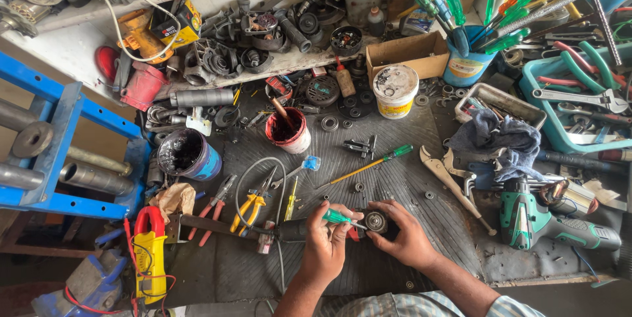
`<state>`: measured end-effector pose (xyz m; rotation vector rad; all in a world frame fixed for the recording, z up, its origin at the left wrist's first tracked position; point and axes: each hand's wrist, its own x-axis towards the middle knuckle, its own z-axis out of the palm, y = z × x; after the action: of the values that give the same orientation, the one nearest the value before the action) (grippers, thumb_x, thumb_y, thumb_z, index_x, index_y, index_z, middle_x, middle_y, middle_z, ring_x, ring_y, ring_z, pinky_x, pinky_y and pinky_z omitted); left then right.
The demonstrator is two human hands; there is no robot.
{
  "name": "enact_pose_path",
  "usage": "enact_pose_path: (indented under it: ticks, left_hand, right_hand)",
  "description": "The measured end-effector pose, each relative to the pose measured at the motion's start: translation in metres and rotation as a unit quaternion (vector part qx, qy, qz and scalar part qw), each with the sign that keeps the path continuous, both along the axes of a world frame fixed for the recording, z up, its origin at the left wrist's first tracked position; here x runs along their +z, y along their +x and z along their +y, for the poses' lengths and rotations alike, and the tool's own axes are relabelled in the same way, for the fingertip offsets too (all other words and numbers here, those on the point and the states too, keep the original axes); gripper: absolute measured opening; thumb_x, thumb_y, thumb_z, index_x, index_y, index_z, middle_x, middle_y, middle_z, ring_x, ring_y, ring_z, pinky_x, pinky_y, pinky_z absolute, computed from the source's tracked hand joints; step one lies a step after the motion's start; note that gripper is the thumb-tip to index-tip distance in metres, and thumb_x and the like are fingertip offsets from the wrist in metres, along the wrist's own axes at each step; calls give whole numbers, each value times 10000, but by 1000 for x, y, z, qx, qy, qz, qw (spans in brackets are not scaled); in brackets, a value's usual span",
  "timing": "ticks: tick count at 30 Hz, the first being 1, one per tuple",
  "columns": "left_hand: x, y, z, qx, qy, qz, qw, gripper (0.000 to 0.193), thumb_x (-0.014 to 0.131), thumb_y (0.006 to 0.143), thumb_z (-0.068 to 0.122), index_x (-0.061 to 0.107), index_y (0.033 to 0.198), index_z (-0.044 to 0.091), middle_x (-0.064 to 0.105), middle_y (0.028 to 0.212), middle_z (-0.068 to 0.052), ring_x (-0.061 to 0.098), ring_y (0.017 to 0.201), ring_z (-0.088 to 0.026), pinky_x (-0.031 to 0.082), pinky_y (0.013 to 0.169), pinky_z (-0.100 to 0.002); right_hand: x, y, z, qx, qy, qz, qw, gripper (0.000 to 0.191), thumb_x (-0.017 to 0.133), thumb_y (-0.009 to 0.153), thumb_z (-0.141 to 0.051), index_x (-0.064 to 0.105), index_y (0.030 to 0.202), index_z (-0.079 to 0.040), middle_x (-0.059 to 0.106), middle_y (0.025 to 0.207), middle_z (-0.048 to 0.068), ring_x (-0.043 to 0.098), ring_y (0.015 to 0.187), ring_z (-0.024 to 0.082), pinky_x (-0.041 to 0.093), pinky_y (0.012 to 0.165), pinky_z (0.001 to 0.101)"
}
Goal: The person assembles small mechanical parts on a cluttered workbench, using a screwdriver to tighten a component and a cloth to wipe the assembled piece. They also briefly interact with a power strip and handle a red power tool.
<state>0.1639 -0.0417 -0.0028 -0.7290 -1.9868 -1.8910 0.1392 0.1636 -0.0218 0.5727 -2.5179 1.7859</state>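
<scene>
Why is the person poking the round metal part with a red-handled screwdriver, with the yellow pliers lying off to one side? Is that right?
Not quite: the head view shows the screwdriver in the left hand has a green handle, not red. The rest holds: its tip points at the round metal part steadied by the right hand, and the yellow pliers lie off to one side.

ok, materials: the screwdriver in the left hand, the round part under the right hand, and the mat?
Screwdriver: handle looks like translucent green plastic, glossy; the thin shaft looks like bare steel. Round part: apparently metal, grey with a bright ring, probably a bearing in a dark housing. Mat: likely rubber, dark grey and matte, with diagonal ribs and grime. The left hand grips the handle; the right hand steadies the part.
</scene>
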Motion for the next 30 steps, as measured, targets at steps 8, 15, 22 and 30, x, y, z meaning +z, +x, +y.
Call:
enact_pose_path:
  ticks: [8,15,22,30]
  left_hand:
    - [16,-5,2,-3,-4,-27,1000,574,512,1095,-23,216,1573,91,602,1229,-177,702,1151,-285,596,1027,-426]
    - [44,-6,6,152,-152,-58,975,530,647,1011,69,390,1471,9,698,1152,-137,731,1008,-213,621,883,-327]
    - [49,2,16,198,-164,-29,966,540,705,972,91,452,1439,-6,720,1123,-139,757,955,-227,643,807,-334]
    - [69,-1,20,281,-213,23,935,582,793,891,163,503,1366,-7,682,1192,-200,722,1029,-301,629,763,-353]
  right_hand:
    - [-1,-1,2,2,3,2,1000,627,856,731,-139,617,1302,-44,665,1213,120,681,1149,281,551,961,379]
    - [-2,1,1,-2,-2,27,1000,628,852,725,-135,614,1298,-35,667,1207,123,681,1145,283,547,964,381]
    - [2,3,5,6,-2,7,1000,620,851,741,-135,612,1305,-38,664,1209,120,680,1152,278,546,976,376]
    - [1,5,3,0,2,15,1000,620,852,736,-129,617,1302,-38,664,1211,127,679,1154,281,538,986,382]
